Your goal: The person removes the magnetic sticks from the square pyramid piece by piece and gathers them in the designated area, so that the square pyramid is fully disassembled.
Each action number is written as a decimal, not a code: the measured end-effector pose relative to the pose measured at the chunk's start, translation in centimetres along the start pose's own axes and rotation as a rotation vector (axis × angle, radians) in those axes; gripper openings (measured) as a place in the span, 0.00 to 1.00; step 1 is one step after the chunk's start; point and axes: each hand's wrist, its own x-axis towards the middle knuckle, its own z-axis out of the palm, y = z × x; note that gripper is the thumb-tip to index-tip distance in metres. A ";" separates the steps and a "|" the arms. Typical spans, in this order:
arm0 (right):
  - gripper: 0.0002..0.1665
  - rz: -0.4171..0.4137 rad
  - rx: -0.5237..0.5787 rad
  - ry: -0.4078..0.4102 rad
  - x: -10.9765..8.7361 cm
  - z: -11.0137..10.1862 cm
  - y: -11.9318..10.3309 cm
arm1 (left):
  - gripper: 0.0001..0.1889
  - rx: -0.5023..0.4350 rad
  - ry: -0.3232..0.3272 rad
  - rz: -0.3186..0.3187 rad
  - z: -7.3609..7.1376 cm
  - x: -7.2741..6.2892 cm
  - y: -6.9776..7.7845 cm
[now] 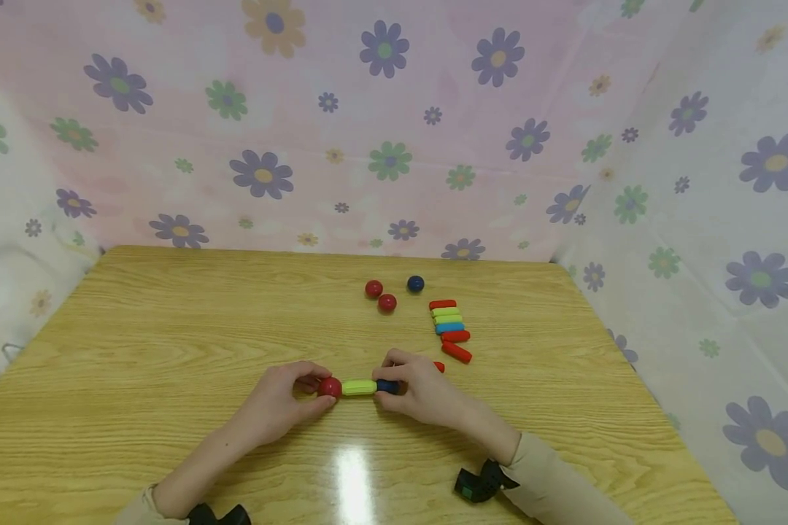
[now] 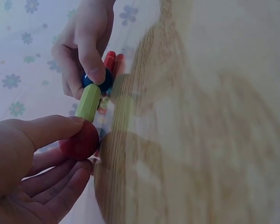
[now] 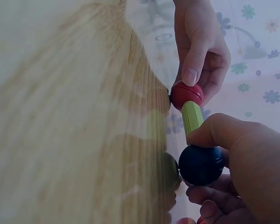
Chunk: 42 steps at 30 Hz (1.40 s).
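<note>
A red ball and a dark blue ball sit at the two ends of a ridged yellow-green stick, forming a dumbbell shape low over the wooden table. My left hand pinches the red ball between thumb and fingers. At the other end, my right hand grips the dark blue ball, its thumb lying by the joint with the stick in the right wrist view. Part of the dark blue ball is hidden by the right fingers in the head view.
Two loose red balls and a dark blue ball lie farther back. Right of them, several sticks in red, yellow-green and blue form a column. Another red stick is partly hidden behind the right hand. Flowered cloth surrounds the table.
</note>
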 end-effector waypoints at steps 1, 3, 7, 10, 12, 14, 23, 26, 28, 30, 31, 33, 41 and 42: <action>0.11 -0.006 0.001 0.003 0.0 0.0 0.0 | 0.17 -0.003 -0.002 0.004 -0.1 0.0 0.0; 0.12 -0.016 0.009 0.007 0.0 0.0 0.0 | 0.17 -0.006 -0.007 0.014 -0.2 -0.1 0.1; 0.13 -0.020 0.022 0.006 -0.1 -0.1 0.1 | 0.17 -0.006 -0.007 0.002 -0.2 -0.1 0.1; 0.13 -0.020 0.028 0.004 -0.1 -0.1 0.2 | 0.16 -0.002 -0.007 -0.012 0.0 0.0 0.0; 0.13 -0.018 0.030 0.004 -0.1 0.0 0.3 | 0.16 0.003 -0.010 -0.011 0.1 0.1 -0.1; 0.13 -0.020 0.032 0.004 -0.1 0.0 0.3 | 0.16 0.006 -0.013 -0.012 0.1 0.1 -0.1; 0.12 -0.052 0.022 0.020 -0.1 0.1 0.6 | 0.16 0.014 -0.010 -0.013 0.2 0.1 -0.2; 0.10 -0.067 0.008 0.062 -0.1 0.2 0.8 | 0.16 0.010 -0.013 -0.016 0.1 0.1 -0.1; 0.10 -0.052 -0.014 0.097 0.1 0.1 0.8 | 0.17 0.009 -0.016 -0.018 0.0 0.1 -0.1; 0.13 -0.013 -0.020 0.121 0.4 -0.3 0.8 | 0.16 0.010 -0.019 -0.019 0.0 0.1 -0.1; 0.16 0.009 -0.026 0.133 0.6 -0.6 0.8 | 0.16 0.013 -0.019 -0.019 0.0 0.1 -0.1; 0.20 0.068 -0.035 0.146 1.3 -1.2 1.1 | 0.16 0.015 -0.014 -0.025 0.0 0.1 -0.1; 0.19 0.229 0.016 0.204 4.1 -3.8 4.4 | 0.17 0.000 -0.008 -0.062 0.0 0.0 0.1; 0.19 0.239 0.017 0.204 4.4 -4.0 4.8 | 0.17 -0.005 -0.010 -0.066 0.1 0.0 0.2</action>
